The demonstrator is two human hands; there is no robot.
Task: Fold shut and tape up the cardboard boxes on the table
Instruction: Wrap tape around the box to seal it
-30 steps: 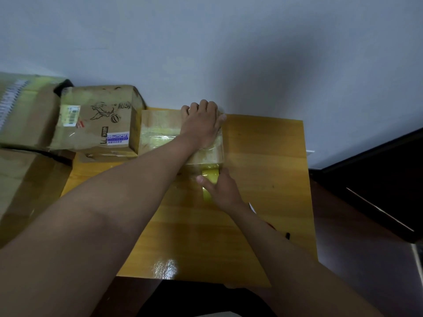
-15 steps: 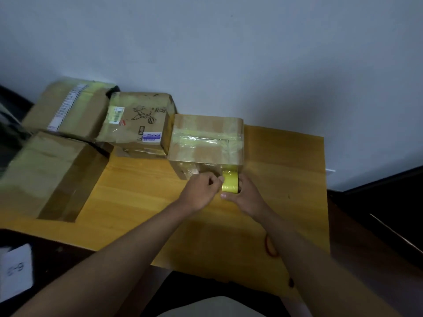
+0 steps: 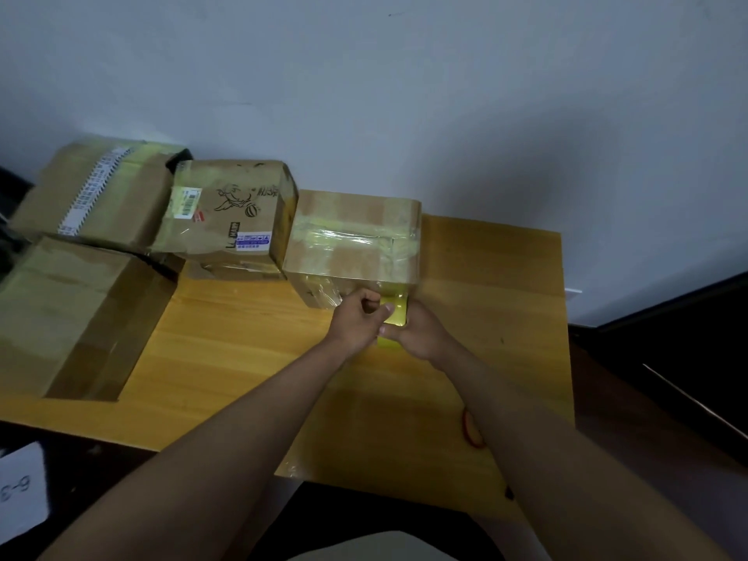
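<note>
A yellow tape roll [image 3: 394, 317] is gripped by the right hand [image 3: 421, 334] against the near face of the taped cardboard box [image 3: 356, 240], which is set at the back of the desk [image 3: 506, 317]. The tape at the roll is pinched by the curled fingers of the left hand [image 3: 358, 323]. Three more boxes [image 3: 226, 212] are gathered to the left.
</note>
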